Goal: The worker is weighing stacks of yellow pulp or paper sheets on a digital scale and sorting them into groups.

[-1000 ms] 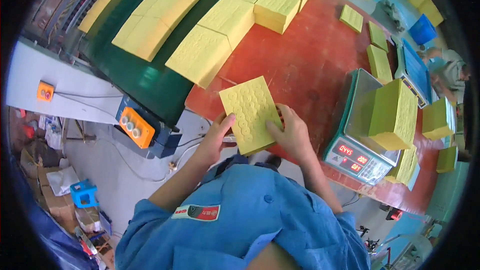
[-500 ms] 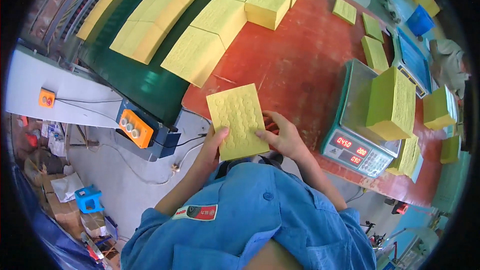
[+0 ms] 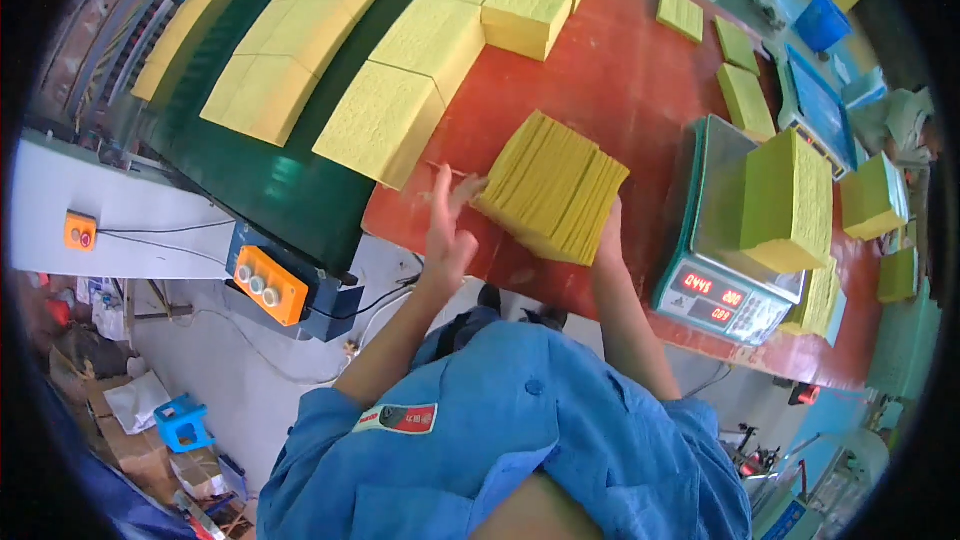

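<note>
A thick stack of yellow paper (image 3: pixel 550 185) is tipped with its layered edges facing up, over the near edge of the red table. My right hand (image 3: pixel 609 236) grips its right side, with most of the fingers hidden behind the paper. To the left of the stack, my left hand (image 3: pixel 450 230) is open, its fingers stretched out and partly blurred. Its fingertips come close to the stack's left face; whether they touch cannot be made out. Beyond it, long rows of yellow paper blocks (image 3: pixel 385 120) run away along the table and the green belt.
To the right, a digital scale (image 3: pixel 725 295) with lit red digits carries a tall yellow paper block (image 3: pixel 787 200). Smaller stacks and a blue-topped scale (image 3: pixel 820 110) lie beyond. At left are the green belt (image 3: pixel 270 180) and an orange button box (image 3: pixel 270 285).
The paper stack has turned from its flat face to its layered edges and moved forward and right over the table. My left hand has let go of it. The scale's digits changed slightly.
</note>
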`<state>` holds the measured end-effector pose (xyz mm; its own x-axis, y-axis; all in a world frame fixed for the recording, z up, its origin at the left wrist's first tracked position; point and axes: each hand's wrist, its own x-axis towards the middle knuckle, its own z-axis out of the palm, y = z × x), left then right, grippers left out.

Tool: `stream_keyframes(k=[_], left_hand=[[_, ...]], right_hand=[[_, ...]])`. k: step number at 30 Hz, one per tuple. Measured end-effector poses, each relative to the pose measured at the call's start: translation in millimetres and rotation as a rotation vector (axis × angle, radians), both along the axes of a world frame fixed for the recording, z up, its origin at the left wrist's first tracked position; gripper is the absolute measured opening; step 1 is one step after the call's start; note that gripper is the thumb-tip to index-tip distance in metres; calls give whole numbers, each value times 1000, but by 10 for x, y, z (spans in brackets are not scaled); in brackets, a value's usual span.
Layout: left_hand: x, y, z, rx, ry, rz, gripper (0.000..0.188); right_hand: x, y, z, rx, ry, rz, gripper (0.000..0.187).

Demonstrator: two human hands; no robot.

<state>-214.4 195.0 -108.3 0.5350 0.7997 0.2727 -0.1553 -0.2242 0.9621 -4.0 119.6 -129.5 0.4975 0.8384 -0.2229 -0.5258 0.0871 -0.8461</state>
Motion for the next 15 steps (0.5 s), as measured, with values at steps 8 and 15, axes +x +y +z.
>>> stream_keyframes(k=[8, 15], left_hand=[[193, 260, -76, -179, -118, -181, 82], [269, 114, -44, 0, -14, -304, 93]], right_hand=[[-291, -171, -124, 306, -104, -305, 46], [-377, -46, -240, 94, -290, -439, 40]])
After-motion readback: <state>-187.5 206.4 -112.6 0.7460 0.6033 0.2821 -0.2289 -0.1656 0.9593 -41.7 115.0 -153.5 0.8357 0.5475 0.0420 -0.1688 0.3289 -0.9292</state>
